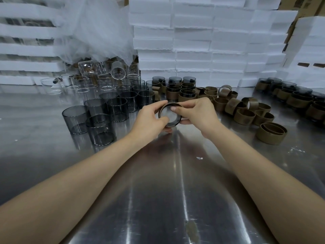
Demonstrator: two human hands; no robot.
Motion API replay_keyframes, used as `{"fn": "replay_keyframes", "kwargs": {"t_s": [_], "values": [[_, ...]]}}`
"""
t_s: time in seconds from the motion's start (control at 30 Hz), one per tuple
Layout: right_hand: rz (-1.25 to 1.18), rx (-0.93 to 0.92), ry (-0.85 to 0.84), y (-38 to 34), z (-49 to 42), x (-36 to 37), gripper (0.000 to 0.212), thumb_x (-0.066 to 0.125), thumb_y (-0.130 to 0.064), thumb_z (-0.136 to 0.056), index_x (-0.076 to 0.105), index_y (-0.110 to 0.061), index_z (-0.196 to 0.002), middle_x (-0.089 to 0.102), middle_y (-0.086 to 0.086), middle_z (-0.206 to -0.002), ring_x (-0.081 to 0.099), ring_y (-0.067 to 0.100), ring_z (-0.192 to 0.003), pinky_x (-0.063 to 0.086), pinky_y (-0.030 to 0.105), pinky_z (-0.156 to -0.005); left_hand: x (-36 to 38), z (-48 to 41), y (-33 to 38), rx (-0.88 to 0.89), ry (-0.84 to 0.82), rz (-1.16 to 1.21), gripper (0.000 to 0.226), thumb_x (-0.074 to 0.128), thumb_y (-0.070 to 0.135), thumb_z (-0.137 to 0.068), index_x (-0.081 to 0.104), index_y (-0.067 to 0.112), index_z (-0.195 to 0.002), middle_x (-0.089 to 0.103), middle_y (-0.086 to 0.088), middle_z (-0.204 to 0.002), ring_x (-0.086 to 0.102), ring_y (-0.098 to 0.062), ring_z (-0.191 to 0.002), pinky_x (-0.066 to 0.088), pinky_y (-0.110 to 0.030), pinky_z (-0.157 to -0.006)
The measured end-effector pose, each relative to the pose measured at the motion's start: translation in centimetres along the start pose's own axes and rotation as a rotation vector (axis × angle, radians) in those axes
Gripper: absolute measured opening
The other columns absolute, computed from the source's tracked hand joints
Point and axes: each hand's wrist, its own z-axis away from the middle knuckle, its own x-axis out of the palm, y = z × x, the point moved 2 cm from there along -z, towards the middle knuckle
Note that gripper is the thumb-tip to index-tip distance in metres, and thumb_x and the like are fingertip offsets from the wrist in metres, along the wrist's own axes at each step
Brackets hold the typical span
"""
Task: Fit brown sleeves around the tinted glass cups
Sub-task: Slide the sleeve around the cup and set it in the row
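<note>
Both hands hold one tinted glass cup [169, 116] above the steel table, its mouth turned toward me and a brown sleeve around its rim. My left hand [149, 118] grips its left side, and my right hand [197, 113] grips the right side with the thumb on the top edge. Bare tinted cups [101, 124] stand in a group to the left. Loose brown sleeves [244, 117] lie in a pile to the right. Cups wearing sleeves [187, 95] stand just behind my hands, and more sleeved cups [297, 97] stand at the far right.
Clear glass beakers [98, 80] stand at the back left under crumpled plastic sheet [98, 32]. White foam blocks [193, 50] are stacked along the back. The steel table [175, 191] reaches toward me between my forearms.
</note>
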Motion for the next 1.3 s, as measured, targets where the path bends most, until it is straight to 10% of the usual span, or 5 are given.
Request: {"fn": "replay_keyframes", "kwargs": {"t_s": [0.2, 0.63, 0.83, 1.03, 1.3], "values": [[0.016, 0.002, 0.017, 0.1, -0.1, 0.1, 0.023, 0.083, -0.021, -0.074, 0.078, -0.013, -0.095, 0.075, 0.005, -0.085, 0.072, 0.017, -0.084, 0.058, 0.024, -0.062, -0.2, 0.0, 0.2, -0.042, -0.023, -0.029, 0.058, 0.053, -0.011, -0.086, 0.053, 0.012, -0.139, 0.057, -0.001, -0.13, 0.07, -0.025, -0.098, 0.062, -0.042, -0.072], [-0.012, 0.046, 0.057, 1.3, -0.8, -0.3, 0.025, 0.085, -0.036, -0.07, 0.071, -0.015, -0.067, 0.073, 0.004, -0.076, 0.069, 0.018, -0.075, 0.059, 0.041, -0.082, -0.6, 0.4, 0.7, -0.083, -0.043, 0.113, 0.048, 0.049, -0.01, -0.09, 0.048, 0.011, -0.133, 0.062, 0.001, -0.13, 0.074, -0.027, -0.078, 0.061, -0.031, -0.064], [-0.301, 0.23, -0.206, 1.4, -0.1, 0.4, 0.031, 0.075, -0.032, -0.082, 0.049, -0.016, -0.087, 0.065, 0.013, -0.094, 0.065, 0.024, -0.087, 0.056, 0.036, -0.082, -0.6, 0.1, 0.1, -0.113, -0.097, 0.165, 0.037, 0.049, -0.004, -0.094, 0.05, 0.009, -0.128, 0.065, -0.007, -0.125, 0.074, -0.025, -0.082, 0.059, -0.027, -0.064], [-0.344, 0.223, -0.293, 1.7, 0.1, 0.7, 0.033, 0.066, -0.035, -0.088, 0.066, -0.014, -0.114, 0.06, 0.01, -0.102, 0.065, 0.021, -0.091, 0.051, 0.039, -0.095, -0.3, 0.1, -0.8, -0.227, -0.082, 0.209, 0.037, 0.051, 0.014, -0.099, 0.049, 0.016, -0.136, 0.063, -0.006, -0.125, 0.074, -0.032, -0.084, 0.061, -0.033, -0.076], [-0.554, 0.203, -0.38, 1.4, 0.3, 1.7, 0.046, 0.065, -0.047, -0.085, 0.064, -0.017, -0.121, 0.071, 0.007, -0.113, 0.068, 0.024, -0.105, 0.056, 0.034, -0.087, -0.7, -0.3, -0.5, -0.247, -0.056, 0.143, 0.06, 0.055, 0.074, -0.07, 0.065, 0.017, -0.088, 0.059, 0.008, -0.057, 0.044, -0.01, -0.047, 0.037, -0.02, -0.048]]}}
